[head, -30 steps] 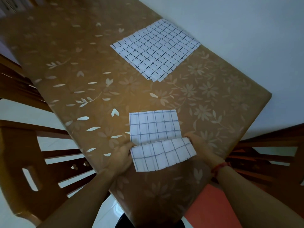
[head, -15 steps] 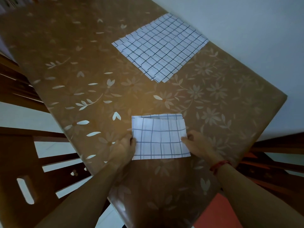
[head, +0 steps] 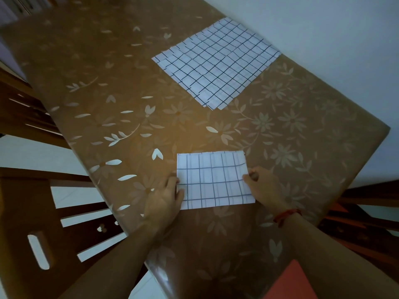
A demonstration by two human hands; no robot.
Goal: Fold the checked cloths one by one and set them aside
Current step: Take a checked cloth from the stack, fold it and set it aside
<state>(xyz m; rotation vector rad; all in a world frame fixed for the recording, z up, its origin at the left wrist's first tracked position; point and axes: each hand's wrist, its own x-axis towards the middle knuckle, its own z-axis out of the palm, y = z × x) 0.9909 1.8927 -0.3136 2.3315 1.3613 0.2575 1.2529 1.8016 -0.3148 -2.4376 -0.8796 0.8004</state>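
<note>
A folded white checked cloth (head: 213,180) lies on the brown flowered table (head: 129,104) close to me. My left hand (head: 165,197) holds its left edge, with the thumb lying on top of the fabric. At the right edge, my right hand (head: 262,187) pinches the cloth with curled fingers; a red band is on that wrist. Farther back, toward the wall, a stack of unfolded checked cloths (head: 218,63) lies spread flat.
Wooden chairs stand at the table's left side (head: 32,212) and at its right (head: 367,212). A white wall (head: 323,39) runs along the far right edge of the table. An orange-red surface (head: 291,283) shows at the bottom right.
The near flap of the cloth was brought up and laid over the far half, so it is now a smaller rectangle. Both hands have moved to its side edges.
</note>
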